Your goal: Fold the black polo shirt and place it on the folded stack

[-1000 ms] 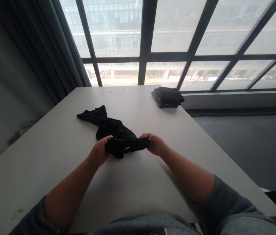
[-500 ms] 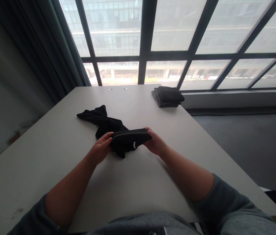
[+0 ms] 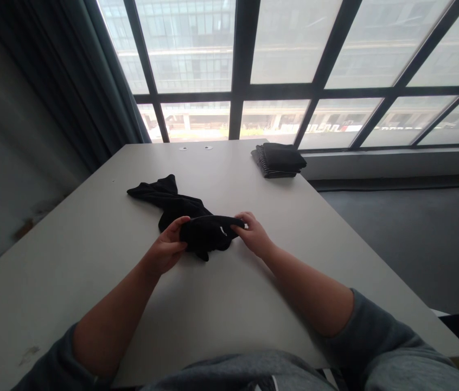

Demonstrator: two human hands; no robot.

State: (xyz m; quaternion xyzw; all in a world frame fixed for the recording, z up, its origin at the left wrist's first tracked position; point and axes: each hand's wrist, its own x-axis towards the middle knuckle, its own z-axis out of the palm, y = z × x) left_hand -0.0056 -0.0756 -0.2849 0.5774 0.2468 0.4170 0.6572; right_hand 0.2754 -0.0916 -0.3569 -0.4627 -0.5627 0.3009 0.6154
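Stretched between both hands is a black garment [image 3: 207, 233] with a small white tag or mark on its near face. My left hand [image 3: 167, 248] pinches its left end, thumb below and fingers above. My right hand [image 3: 257, 237] grips the right end of its upper edge between thumb and fingers. The rest of the black cloth trails away to the back left, crumpled on the white table [image 3: 221, 304]. How the held part is folded I cannot tell.
A stack of folded dark clothes [image 3: 280, 160] lies at the table's back right corner, one with a striped edge. Two cable holes [image 3: 208, 147] are near the back edge. Beyond stand a large window and a dark curtain [image 3: 103, 98] at left.
The garment's held edge has tipped and now looks narrower. My right hand has shifted its grip, with the thumb now on the near side. The stack has not moved.
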